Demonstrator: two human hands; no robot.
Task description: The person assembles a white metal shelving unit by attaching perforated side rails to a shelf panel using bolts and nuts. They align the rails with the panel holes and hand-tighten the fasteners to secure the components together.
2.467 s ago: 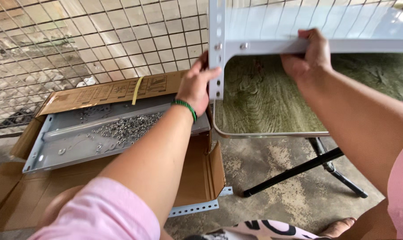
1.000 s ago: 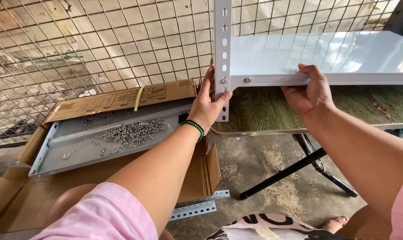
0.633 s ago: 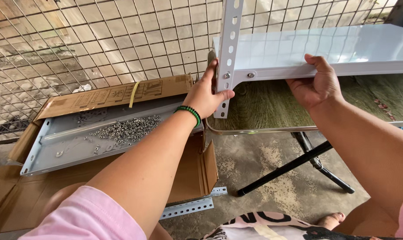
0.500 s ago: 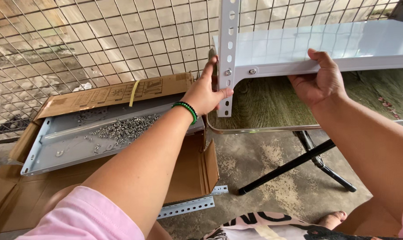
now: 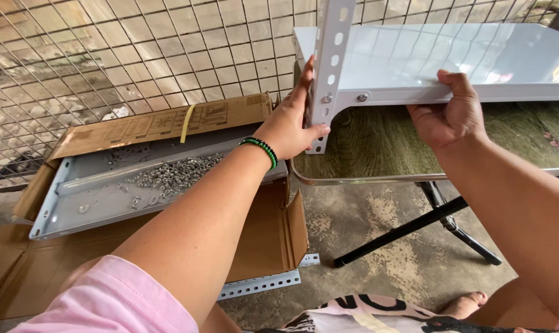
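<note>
Left hand: clasped around the lower end of the white perforated metal angle post, thumb on its front face near the bottom, fingers behind; a green and black beaded bracelet on the wrist.
Right hand: gripping the front lip of the pale grey sheet-metal shelf panel, thumb on top, fingers curled beneath.
Post: upright, set against the left front corner of the shelf panel; two bolts show in the lip just beside it.
Shelf panel: held level above the counter, its right end running out of view.
Counter: wood-grain top with a metal rim, on black folding legs, directly below the panel.
Second shelf panel: grey, turned underside up, resting on an open brown cardboard box to the left.
Loose hardware: a heap of small silver nuts and bolts lying in that upturned panel.
Spare angle strip: perforated, flat on the concrete floor against the box.
Backdrop: wire mesh fence behind everything.
</note>
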